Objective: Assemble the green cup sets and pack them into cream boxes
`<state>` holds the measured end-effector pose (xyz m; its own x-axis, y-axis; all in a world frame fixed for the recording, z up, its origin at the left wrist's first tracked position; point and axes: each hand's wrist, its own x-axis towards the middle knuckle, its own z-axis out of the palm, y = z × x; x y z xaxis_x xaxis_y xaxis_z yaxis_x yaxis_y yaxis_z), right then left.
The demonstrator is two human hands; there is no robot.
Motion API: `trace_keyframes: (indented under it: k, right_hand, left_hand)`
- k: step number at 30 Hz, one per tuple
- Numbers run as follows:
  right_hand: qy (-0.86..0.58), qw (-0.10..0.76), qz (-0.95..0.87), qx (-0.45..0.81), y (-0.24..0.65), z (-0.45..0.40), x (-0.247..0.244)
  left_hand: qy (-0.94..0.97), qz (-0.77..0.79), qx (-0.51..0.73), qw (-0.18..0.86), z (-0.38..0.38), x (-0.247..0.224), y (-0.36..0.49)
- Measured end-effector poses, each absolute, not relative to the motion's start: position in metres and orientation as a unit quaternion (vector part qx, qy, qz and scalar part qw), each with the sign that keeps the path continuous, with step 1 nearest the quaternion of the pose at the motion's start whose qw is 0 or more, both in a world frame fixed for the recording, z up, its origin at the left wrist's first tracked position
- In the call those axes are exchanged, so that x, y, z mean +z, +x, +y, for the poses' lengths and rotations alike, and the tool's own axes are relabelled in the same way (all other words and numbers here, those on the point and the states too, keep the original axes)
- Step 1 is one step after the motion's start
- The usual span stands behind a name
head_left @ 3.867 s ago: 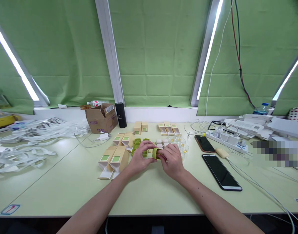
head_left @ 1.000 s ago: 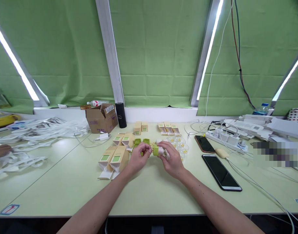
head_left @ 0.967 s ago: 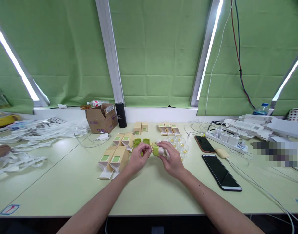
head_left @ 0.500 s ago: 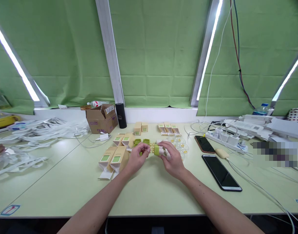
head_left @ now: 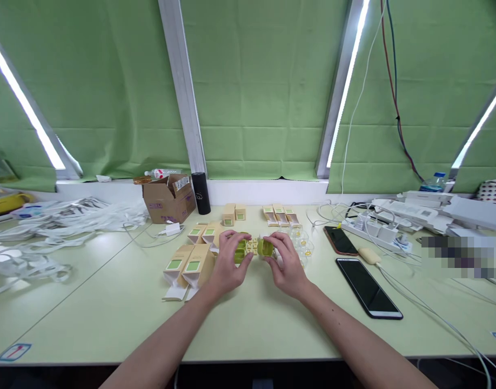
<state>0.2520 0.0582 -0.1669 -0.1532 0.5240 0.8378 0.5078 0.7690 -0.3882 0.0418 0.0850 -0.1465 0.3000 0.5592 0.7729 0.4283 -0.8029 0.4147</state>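
Note:
Between the thumb and fingers of my right hand (head_left: pixel 287 263) is a small green plastic cup (head_left: pixel 266 248), its hollow side facing me. My left hand (head_left: pixel 230 265) curves around green open plastic pieces (head_left: pixel 240 254), with fingers at their far side and thumb at the near side; the fingers partly cover them. A cluster of small pale-yellow pieces (head_left: pixel 252 247) lies between both hands. Clear plastic pieces with yellow centres (head_left: pixel 305 252) sit just right of my right hand, partly hidden by it.
Opened kraft boxes with green labels (head_left: pixel 199 265) stand left, more small boxes (head_left: pixel 278 213) behind. Two phones (head_left: pixel 367 286), a power strip (head_left: pixel 375 235) and cables lie right. A cardboard carton (head_left: pixel 167 200), black bottle (head_left: pixel 201 193) and white straps (head_left: pixel 81 216) are at the left.
My left hand has opened from a pinch and moved around the green pieces. The green cup in my right hand has turned its hollow side toward me. A co-worker's hand has left the left edge.

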Motion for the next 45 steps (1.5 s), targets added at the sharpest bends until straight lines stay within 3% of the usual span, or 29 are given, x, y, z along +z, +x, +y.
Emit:
trace_keyframes:
  k: [24,45]
  right_hand:
    - [-0.274,0.523,-0.801,-0.099,0.2525,0.0590,-0.1671]
    - [-0.267,0.522,-0.803,-0.106,0.2491,0.0578,-0.1639]
  left_hand:
    - [0.833,0.222,0.505,0.044,0.0895,-0.1536,0.0431]
    - [0.831,0.213,0.513,-0.017,0.0866,-0.1504,0.0435]
